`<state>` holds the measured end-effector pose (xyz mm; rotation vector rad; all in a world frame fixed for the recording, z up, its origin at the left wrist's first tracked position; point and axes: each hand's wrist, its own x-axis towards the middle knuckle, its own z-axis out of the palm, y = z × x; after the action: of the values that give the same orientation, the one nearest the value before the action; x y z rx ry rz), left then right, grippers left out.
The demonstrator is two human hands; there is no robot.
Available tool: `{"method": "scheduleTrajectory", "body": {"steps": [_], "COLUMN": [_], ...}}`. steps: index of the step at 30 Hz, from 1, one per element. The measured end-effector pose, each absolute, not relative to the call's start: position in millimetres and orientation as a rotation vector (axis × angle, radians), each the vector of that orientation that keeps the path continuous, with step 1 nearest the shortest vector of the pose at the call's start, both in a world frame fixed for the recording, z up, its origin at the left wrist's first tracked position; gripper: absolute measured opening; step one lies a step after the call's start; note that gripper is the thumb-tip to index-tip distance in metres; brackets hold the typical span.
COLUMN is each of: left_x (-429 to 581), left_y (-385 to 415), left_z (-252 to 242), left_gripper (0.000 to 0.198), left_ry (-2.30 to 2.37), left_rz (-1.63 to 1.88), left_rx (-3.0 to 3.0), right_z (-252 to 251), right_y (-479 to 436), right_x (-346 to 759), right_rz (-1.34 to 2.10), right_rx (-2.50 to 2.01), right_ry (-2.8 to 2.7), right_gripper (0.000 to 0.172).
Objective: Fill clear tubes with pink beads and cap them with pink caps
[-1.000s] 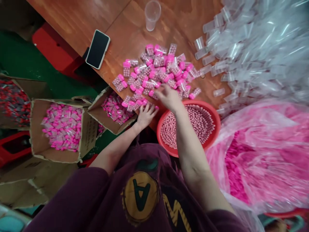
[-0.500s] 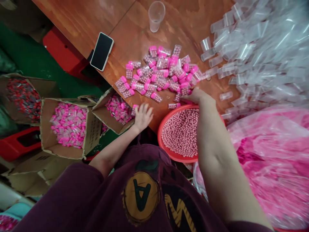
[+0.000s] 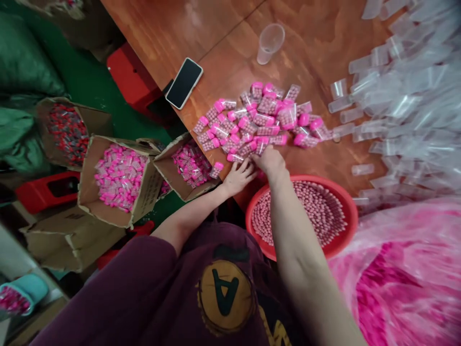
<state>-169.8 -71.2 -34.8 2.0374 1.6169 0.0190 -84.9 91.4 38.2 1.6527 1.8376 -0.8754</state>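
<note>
A pile of small clear tubes with pink caps (image 3: 266,117), filled with pink beads, lies on the wooden table. My left hand (image 3: 239,179) rests at the table's near edge, open with its fingers spread, just below the pile. My right hand (image 3: 271,162) touches the pile's near side, its partly visible fingers stretched toward my left hand; some are hidden behind the hand. Under my right forearm stands a red basin (image 3: 351,218) of loose pink beads (image 3: 317,206). One capped tube (image 3: 216,170) lies apart at the edge, left of my left hand.
Cardboard boxes of filled tubes (image 3: 120,178) stand left, below the table, one box (image 3: 173,180) against its edge. A phone (image 3: 184,82) and a clear cup (image 3: 271,43) lie beyond. Empty clear tubes (image 3: 406,96) heap at right, above a bag of pink pieces (image 3: 403,269).
My right hand has moved left along the near side of the pile, close to my left hand. My left hand has shifted right along the edge. The camera view has moved too.
</note>
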Motion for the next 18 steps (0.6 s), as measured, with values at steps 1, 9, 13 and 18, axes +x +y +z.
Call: {"method": "scheduleTrajectory", "body": {"steps": [1,9,13,18], "left_x": [-177.6,-247.2,-284.7,-331.0], "left_y": [-80.4,-161.2,-180.2,-107.2], "left_z": [-34.4,-25.9,-15.9,0.3], "left_gripper": [0.057,0.042,0.032,0.046], "left_ry": [1.672,1.853,2.064,2.463], "left_rz": [0.017,0.068,0.024,0.080], "left_rx": [2.003,1.978,1.748,1.430], "right_z": [42.0,51.5,39.6,20.9], "right_y": [83.1,14.7,-18.7,-48.4], "right_x": [-96.3,-142.4,-152.0,-161.8], "right_rz": [-0.872,-1.039,-1.326,-1.839], "right_rx": [1.632,1.570,1.595,1.552], "right_ry": [1.836,1.957,1.932,1.968], "right_gripper": [0.063,0.049,0.052,0.063]}}
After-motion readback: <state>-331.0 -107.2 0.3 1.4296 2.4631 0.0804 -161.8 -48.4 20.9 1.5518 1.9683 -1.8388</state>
